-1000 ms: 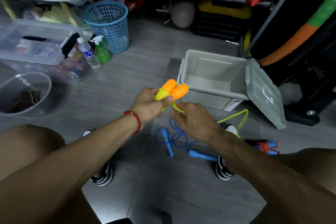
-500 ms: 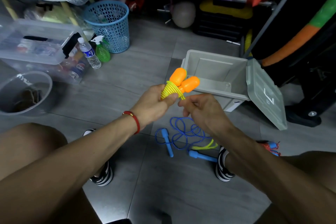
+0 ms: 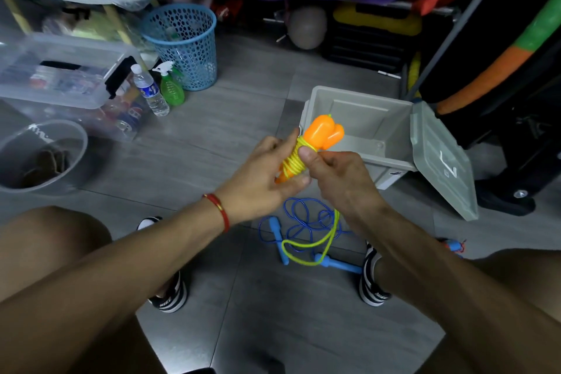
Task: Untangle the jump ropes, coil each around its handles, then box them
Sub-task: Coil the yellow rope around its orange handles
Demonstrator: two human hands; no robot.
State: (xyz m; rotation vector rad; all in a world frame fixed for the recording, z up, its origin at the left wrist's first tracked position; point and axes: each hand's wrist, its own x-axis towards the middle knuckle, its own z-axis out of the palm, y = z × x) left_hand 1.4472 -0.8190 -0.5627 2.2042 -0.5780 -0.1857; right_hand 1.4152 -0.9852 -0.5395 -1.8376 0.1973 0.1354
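- Left hand (image 3: 258, 182) grips the pair of orange plastic jump-rope handles (image 3: 321, 133) at frame centre, fingers curled round them, thumb underneath.
- Right hand (image 3: 337, 174) pinches yellow-green cord w/ thumb + fingers against the wound coil (image 3: 293, 162) on the handles.
- Loose rest of the yellow-green rope (image 3: 315, 247) hangs down from below the right hand, loops over the floor just below centre.
- Blue jump rope w/ light-blue handles (image 3: 299, 222) lies uncoiled on grey tile floor (image 3: 243, 118), under the yellow-green loop, btwn two striped shoes.
- Grey plastic storage box (image 3: 364, 118), right of centre, open; hinged lid (image 3: 440, 158) tipped to its right.
- Upper left: blue mesh bin (image 3: 185, 42), green spray bottle (image 3: 171, 88), water bottle (image 3: 150, 91).
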